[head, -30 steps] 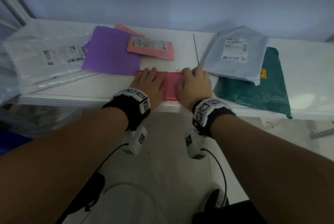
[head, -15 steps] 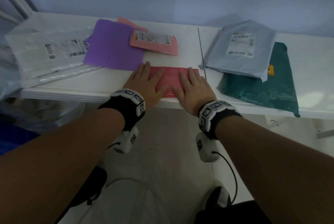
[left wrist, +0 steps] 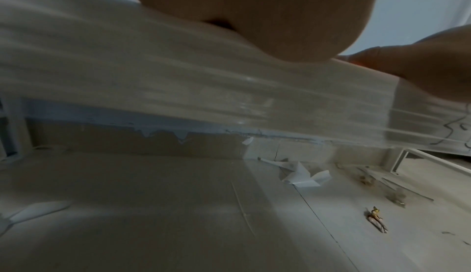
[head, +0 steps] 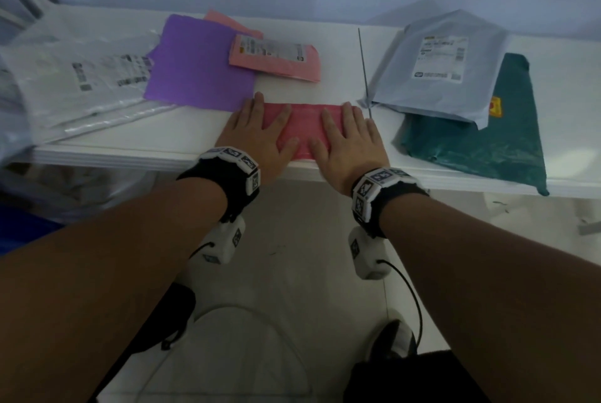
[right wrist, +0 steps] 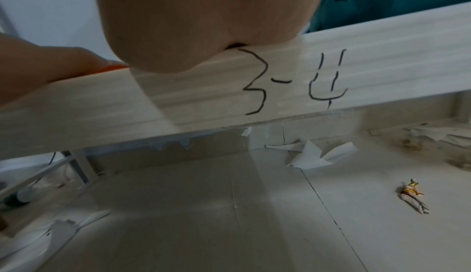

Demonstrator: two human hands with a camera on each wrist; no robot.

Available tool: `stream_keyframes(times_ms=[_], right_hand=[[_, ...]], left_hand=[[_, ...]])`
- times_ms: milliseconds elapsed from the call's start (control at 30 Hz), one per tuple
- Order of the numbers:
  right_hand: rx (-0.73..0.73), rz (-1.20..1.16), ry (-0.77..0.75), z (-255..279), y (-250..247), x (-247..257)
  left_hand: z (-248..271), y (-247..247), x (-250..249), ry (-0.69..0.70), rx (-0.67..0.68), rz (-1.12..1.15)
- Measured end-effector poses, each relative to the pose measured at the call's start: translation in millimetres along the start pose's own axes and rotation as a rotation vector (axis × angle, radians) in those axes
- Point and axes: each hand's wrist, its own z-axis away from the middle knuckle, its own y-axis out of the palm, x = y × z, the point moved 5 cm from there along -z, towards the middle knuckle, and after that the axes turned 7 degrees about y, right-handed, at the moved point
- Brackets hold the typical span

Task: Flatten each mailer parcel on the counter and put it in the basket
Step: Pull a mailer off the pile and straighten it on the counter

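My left hand [head: 257, 136] and right hand [head: 346, 139] lie flat, fingers spread, pressing the red mailer [head: 300, 129] at the counter's [head: 130, 149] front edge, just beside the purple mailer [head: 198, 64].

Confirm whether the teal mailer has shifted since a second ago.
No. The teal mailer still lies under the grey mailer, its near corner overhanging the counter's front edge as before.

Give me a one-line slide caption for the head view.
Left hand and right hand press flat on a red mailer at the counter edge.
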Motion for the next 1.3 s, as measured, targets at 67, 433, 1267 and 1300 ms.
stream_keyframes(times_ms=[67,433,1267,1300], right_hand=[[0.002,-0.002,0.003,-0.8,1.3,-0.6],[-0.023,-0.006,0.014,-0.9,-0.2,-1.2],[0.070,-0.031,0.010,-3.8,-1.7,-2.6],[0.076,-0.033,0.011,-4.3,-1.4,-3.6]], left_hand=[[-0.3,0.5,-0.1,0.002,-0.011,-0.011],[-0.9,2.6,1.0,0.000,-0.043,-0.001],[-3.3,1.5,-0.7,-0.018,0.039,-0.007],[-3.6,1.5,-1.2,-0.015,0.036,-0.008]])
